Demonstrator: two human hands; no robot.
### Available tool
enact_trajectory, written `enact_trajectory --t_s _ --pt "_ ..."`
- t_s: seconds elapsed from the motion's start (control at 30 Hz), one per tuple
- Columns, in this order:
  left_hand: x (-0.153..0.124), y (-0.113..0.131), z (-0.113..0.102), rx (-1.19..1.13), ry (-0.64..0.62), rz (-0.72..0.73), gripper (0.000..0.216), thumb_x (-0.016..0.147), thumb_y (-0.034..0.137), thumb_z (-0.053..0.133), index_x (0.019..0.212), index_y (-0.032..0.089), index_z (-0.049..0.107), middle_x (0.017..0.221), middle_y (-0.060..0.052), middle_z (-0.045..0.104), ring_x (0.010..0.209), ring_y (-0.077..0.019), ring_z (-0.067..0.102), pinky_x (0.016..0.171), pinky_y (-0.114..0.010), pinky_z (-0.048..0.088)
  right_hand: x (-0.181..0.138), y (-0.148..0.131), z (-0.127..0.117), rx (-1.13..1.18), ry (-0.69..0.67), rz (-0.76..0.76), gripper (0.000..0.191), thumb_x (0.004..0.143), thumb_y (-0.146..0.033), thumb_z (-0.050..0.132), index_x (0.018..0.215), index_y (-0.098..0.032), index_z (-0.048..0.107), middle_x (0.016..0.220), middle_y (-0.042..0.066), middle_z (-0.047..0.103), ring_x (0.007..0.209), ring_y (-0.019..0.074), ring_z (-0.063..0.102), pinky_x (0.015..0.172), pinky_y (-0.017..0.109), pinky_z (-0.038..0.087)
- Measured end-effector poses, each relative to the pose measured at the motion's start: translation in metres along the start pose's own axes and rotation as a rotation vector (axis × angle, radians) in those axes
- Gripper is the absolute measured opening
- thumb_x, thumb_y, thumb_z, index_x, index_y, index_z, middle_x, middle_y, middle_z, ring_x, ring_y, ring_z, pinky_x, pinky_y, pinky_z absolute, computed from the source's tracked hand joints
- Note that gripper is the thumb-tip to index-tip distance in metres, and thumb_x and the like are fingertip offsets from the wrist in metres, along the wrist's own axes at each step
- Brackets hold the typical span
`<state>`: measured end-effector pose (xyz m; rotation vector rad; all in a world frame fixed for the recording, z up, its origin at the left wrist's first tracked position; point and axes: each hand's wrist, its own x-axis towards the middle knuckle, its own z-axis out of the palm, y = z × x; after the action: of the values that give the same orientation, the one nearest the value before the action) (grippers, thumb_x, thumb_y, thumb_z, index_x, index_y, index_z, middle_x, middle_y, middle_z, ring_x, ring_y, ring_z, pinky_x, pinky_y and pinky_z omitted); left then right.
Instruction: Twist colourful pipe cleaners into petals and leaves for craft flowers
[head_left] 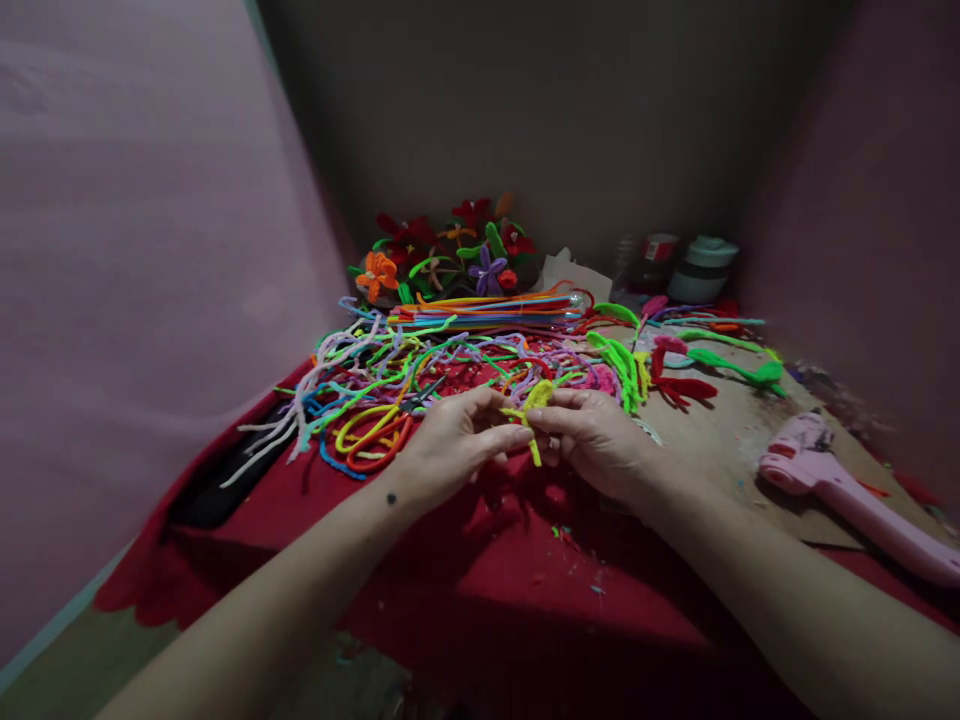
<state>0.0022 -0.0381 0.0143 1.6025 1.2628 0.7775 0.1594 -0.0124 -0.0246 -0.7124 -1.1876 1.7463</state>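
Observation:
Between my two hands, over the front of the table, is a yellow pipe cleaner [538, 396] bent into a small looped shape, with a short end hanging down. My left hand [469, 432] pinches it from the left between thumb and fingers. From the other side my right hand [596, 432] grips it with thumb and forefinger, the remaining fingers curled beneath. Just behind the hands spreads a tangled heap of coloured pipe cleaners [442, 355]. Scissors with yellow and red handles [367, 440] lie left of my left hand, partly among the strands.
A pink glue gun [840, 480] rests on a cardboard sheet [720, 440] at the right. Green pipe-cleaner leaves [619, 370] and a red flower piece [679, 385] lie nearby. Finished flowers [450, 245], a bundle of pipe cleaners [487, 312] and a lidded jar [703, 268] stand along the back wall.

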Motion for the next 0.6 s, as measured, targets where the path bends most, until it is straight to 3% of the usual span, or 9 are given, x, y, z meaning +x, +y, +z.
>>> enact_trajectory --t_s 0.17,0.33,0.6 --pt "0.008 -0.004 0.017 -0.239 0.012 0.008 0.019 0.07 0.021 0.062 0.084 0.014 0.051 0.061 0.003 0.059 0.04 -0.0035 0.042 0.037 -0.014 0.031 -0.001 -0.001 0.001 -0.096 0.049 -0.083 0.006 0.068 -0.018 0.061 0.063 -0.014 0.06 0.053 -0.003 0.053 0.043 0.0065 0.042 0.042 0.021 0.03" --pt "0.008 -0.007 0.015 -0.222 0.065 0.019 0.015 0.076 0.026 0.058 0.076 0.014 0.05 0.051 0.005 0.052 0.035 -0.0018 0.035 0.034 -0.013 0.025 -0.001 -0.004 0.002 -0.159 0.086 -0.123 0.024 0.074 -0.029 0.058 0.055 -0.014 0.056 0.048 -0.002 0.051 0.042 0.0066 0.042 0.043 0.021 0.031" --pt "0.008 -0.011 0.011 -0.239 0.129 0.023 0.019 0.076 0.03 0.058 0.086 0.016 0.051 0.05 0.005 0.057 0.03 -0.0036 0.039 0.032 -0.014 0.027 0.0 -0.003 -0.002 -0.367 0.159 -0.133 0.035 0.079 -0.04 0.051 0.054 -0.015 0.052 0.045 -0.004 0.046 0.039 0.0061 0.037 0.04 0.021 0.027"
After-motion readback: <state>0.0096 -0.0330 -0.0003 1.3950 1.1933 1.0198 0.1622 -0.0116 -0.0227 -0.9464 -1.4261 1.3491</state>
